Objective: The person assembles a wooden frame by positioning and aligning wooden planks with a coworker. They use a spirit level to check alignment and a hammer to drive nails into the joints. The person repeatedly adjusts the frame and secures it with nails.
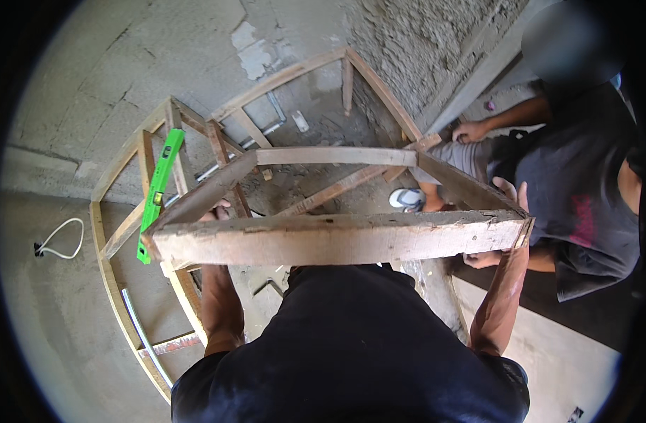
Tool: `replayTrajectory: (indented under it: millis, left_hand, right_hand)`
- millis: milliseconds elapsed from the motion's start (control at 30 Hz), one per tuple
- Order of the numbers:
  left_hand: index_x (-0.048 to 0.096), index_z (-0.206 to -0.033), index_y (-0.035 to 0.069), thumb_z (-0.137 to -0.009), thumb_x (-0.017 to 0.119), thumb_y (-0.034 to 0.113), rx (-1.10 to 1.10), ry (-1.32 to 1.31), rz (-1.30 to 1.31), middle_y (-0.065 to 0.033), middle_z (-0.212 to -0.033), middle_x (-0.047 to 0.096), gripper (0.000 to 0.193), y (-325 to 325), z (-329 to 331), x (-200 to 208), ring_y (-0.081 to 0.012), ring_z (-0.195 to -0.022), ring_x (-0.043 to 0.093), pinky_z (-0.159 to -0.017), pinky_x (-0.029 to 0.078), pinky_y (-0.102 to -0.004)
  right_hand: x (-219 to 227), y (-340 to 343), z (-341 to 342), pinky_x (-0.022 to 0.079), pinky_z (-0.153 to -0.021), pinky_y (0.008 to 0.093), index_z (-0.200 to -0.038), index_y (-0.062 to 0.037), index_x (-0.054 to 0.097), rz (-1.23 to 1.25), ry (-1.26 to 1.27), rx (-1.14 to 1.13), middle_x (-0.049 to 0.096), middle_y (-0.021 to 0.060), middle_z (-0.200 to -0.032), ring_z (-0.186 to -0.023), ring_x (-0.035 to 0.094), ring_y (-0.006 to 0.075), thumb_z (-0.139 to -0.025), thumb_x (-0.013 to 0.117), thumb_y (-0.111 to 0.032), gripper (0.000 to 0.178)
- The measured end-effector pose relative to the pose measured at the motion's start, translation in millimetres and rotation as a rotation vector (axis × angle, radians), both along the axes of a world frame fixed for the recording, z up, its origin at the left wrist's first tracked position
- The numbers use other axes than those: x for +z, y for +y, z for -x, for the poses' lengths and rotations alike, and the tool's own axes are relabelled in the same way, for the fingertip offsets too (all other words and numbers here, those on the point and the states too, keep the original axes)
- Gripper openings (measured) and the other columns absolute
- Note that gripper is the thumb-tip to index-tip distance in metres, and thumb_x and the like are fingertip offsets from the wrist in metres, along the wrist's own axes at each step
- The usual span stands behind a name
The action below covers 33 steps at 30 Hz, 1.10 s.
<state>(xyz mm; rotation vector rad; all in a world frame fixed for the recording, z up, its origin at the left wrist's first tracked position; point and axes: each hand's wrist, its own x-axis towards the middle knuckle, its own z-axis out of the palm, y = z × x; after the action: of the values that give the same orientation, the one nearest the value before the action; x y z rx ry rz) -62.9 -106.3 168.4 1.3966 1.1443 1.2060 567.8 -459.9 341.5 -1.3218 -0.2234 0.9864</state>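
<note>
Just right of the green level (158, 197), the wooden frame (330, 238) has its far corner clasped by the right hand (510, 192); whether the left hand (218, 211) pinches, I cannot tell; tilting could knock the green level

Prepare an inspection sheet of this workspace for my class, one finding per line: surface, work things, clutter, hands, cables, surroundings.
Surface: rough grey floor, debris scattered on it.
Work things: four-sided wooden frame, held in front of the body; timber framework beyond it; green spirit level by the frame's left corner, its support unclear.
Clutter: small white piece, use unclear.
Left hand: at the frame's left side, partly hidden; grip unclear.
Right hand: at the frame's right corner, partly hidden; grip unclear.
Cables: white cable, looped at far left.
Surroundings: cracked grey wall; co-worker at right, one hand near the frame's lower right edge.
</note>
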Motion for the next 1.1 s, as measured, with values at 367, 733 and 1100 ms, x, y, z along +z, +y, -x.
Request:
replayTrajectory:
  millis: [367, 733, 1100]
  left_hand:
    - [0.074, -0.115, 0.005, -0.103, 0.06, 0.062, -0.449, -0.263, 1.122, -0.0077, -0.081, 0.07, 0.06, 44.5, 10.1, 111.3, -0.0157, -0.059, 0.061, -0.053, 0.05, -0.0281]
    - [0.07, -0.127, 0.004, -0.092, 0.071, 0.057, -0.178, 0.181, 0.761, -0.0077, -0.102, 0.071, 0.064, 39.9, 1.8, 141.3, -0.0164, -0.087, 0.064, -0.078, 0.05, -0.0307]
    - [0.066, -0.119, 0.003, -0.091, 0.074, 0.019, -0.124, 0.23, 0.385, -0.0057, -0.104, 0.07, 0.034, 14.8, -8.0, 115.5, -0.015, -0.09, 0.064, -0.083, 0.05, -0.0281]
  right_hand:
    - [38.2, 23.9, -4.4, 0.065, -0.069, 0.0435, -0.158, -0.0024, 0.045, 0.531, 0.1, 0.489, 0.059, 0.0197, -0.146, -0.106, 0.071, 0.0374, -0.09, 0.042, -0.093, 0.114]
    - [64.8, 49.0, 5.7, 0.058, -0.073, 0.0371, -0.137, 0.0009, 0.064, 0.754, -0.265, 0.73, 0.071, 0.0122, -0.109, -0.081, 0.07, 0.0226, -0.095, 0.079, -0.024, 0.051]
    - [39.0, 157.7, -45.1, 0.046, -0.107, 0.0338, -0.148, 0.0051, 0.054, 0.445, -0.93, 0.808, 0.07, 0.0168, -0.127, -0.12, 0.064, 0.025, -0.086, 0.076, -0.014, 0.069]
